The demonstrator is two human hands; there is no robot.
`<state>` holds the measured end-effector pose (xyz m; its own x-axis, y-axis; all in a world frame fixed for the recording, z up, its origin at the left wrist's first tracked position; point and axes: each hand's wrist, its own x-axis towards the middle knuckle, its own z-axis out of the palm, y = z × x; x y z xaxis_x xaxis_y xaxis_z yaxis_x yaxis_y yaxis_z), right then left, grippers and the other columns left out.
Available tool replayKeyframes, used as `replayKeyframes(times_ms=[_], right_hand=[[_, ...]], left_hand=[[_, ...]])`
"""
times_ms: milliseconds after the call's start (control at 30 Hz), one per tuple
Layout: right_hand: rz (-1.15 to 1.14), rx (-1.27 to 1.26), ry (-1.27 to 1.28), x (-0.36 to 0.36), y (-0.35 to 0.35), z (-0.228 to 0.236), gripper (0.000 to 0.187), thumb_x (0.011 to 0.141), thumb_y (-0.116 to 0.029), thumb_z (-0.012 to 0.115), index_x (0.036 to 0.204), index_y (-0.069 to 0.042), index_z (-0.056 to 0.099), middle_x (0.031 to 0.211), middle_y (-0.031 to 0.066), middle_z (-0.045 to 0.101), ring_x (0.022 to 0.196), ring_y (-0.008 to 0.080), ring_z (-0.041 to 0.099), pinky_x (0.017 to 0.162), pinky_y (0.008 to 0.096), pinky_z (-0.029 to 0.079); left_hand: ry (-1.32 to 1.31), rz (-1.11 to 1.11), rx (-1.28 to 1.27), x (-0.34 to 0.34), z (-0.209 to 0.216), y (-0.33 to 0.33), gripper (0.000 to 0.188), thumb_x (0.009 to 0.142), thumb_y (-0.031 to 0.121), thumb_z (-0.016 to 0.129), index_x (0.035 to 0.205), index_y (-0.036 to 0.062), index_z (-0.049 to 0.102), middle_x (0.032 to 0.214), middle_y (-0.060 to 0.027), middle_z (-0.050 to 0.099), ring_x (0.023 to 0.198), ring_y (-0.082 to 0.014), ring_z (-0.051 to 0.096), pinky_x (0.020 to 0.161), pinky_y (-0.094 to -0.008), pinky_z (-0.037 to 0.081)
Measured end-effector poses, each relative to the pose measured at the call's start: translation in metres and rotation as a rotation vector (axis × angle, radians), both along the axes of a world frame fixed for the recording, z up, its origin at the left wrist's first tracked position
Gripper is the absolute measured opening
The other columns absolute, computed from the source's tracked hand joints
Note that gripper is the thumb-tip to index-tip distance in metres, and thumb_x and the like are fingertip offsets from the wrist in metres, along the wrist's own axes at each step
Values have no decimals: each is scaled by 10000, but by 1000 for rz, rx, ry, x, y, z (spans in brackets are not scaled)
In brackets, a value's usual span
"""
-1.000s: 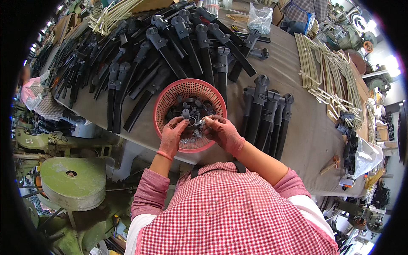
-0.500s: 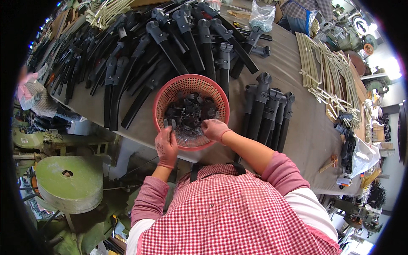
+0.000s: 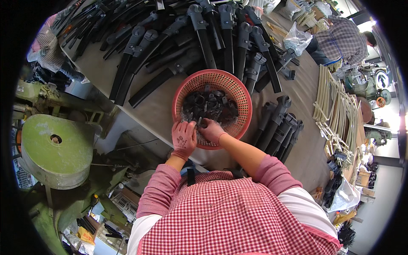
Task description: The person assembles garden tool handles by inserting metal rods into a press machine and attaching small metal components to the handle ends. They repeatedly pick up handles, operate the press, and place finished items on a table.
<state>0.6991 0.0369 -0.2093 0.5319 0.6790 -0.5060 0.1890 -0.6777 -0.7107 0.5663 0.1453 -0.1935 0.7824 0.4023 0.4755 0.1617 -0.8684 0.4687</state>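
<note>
While a green round-topped machine [image 3: 56, 140] stands off the table's [image 3: 301, 97] left edge, long black tubes [image 3: 205, 44] with grey joints lie heaped toward the far edge. At the near edge sits a red perforated basket [image 3: 246, 106] of small dark parts [image 3: 210, 102]. Over its near left part, the left hand [image 3: 184, 138] has its fingers bent inward; whether it pinches a piece cannot be told. Just beside it, the right hand [image 3: 212, 132] has its fingers drawn together among the parts, its grip hidden too. Half a second ago the hands were well apart; now they have closed in until they nearly touch. That suggests the handling has gone from separate picking to one shared spot, perhaps a single piece. Right of the basket lies a smaller tube bunch [image 3: 278, 121], then pale rods [image 3: 333, 110] toward the table's right edge.
</note>
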Motion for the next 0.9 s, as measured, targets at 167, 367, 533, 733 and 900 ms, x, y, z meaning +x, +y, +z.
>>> replayKeyframes(times_ms=[167,367,533,733,900], right_hand=[[-507,345,523,18,-19,40,314,895,-212,683,1153,-34,658,866,38,675,597,124,577,547,275,469],[-744,751,974,38,-37,73,268,948,-135,605,1210,-76,614,1035,24,673,815,133,621,657,302,520],[-818,959,1181,40,-49,85,212,980,-110,551,1184,-76,600,1086,35,662,930,165,639,753,344,556],[-714,956,1133,28,-50,103,131,961,-105,616,1092,-115,628,996,2,662,836,137,639,652,270,536],[-845,849,768,24,-46,113,109,912,-166,690,976,-89,645,796,-3,637,598,101,572,471,224,456]], left_hand=[[34,-20,41,31,5,19,206,851,135,623,1052,93,607,881,-108,603,880,-314,607,934,-467,443],[-122,-63,-295,51,29,9,198,903,83,608,1093,28,599,1008,-140,659,939,-336,640,854,-415,505],[-79,-193,-1019,66,52,-13,233,931,131,673,1106,1,588,1029,-68,661,901,-132,621,824,-287,506],[-137,-345,-1480,78,83,-28,158,927,49,657,1069,-6,615,973,-32,666,853,-97,630,758,-244,541],[-138,-181,-1585,89,95,-22,50,920,46,659,962,23,645,852,-32,672,722,-111,655,675,-263,563]])
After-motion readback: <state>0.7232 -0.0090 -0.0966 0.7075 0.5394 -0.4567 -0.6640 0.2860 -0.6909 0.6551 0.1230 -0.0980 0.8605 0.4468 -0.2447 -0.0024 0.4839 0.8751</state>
